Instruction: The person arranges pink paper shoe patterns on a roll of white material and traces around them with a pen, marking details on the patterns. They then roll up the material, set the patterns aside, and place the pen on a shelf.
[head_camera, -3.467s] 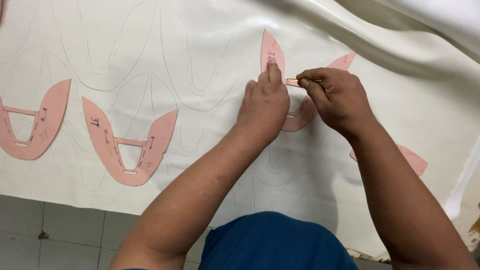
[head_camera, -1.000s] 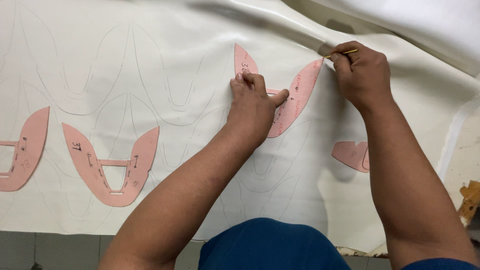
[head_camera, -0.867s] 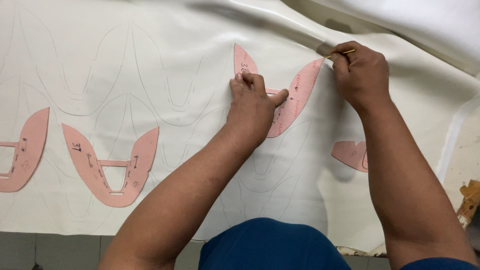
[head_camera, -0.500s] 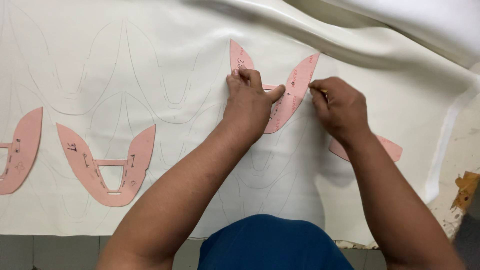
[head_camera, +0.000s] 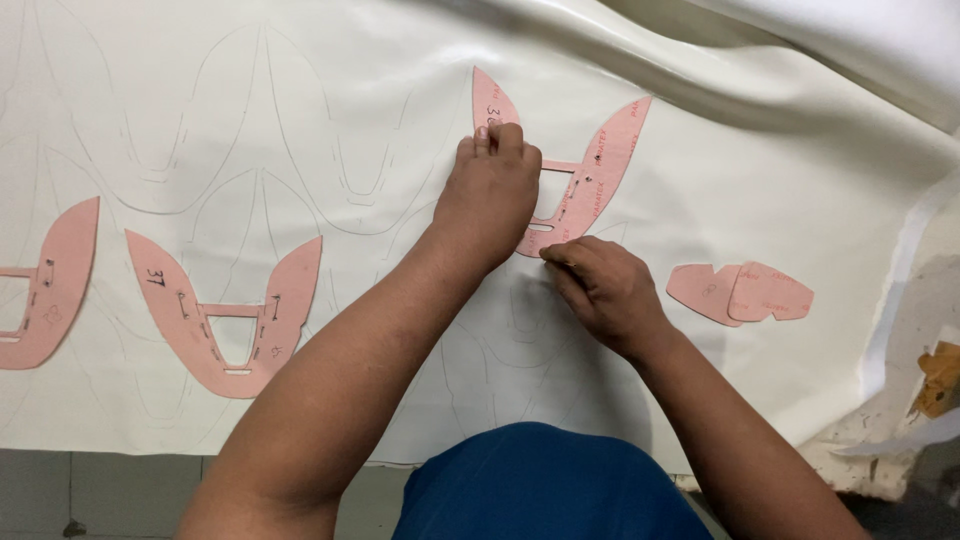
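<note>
Templates lie in a row on the white sheet (head_camera: 700, 190), which carries faint traced outlines. I see at far left a pink template (head_camera: 50, 285) cut by the frame edge, and just right of it a second, U-shaped one (head_camera: 225, 315), flat and well apart from my hands. My left hand (head_camera: 490, 195) comes next: palm down, fingers together, pressing flat on the left arm and middle of the U-shaped pattern (head_camera: 600, 160) near the sheet's upper fold. Its right arm shows bare and points up toward the fold. My right hand (head_camera: 600, 285) sits just below that pattern, fingertips bunched at its lower edge; I cannot tell whether they pinch anything. To the right, two small pink pieces (head_camera: 740, 293) overlap each other, near my right hand but not touching it. At far right the sheet ends at a worn, stained table edge (head_camera: 935, 375).
</note>
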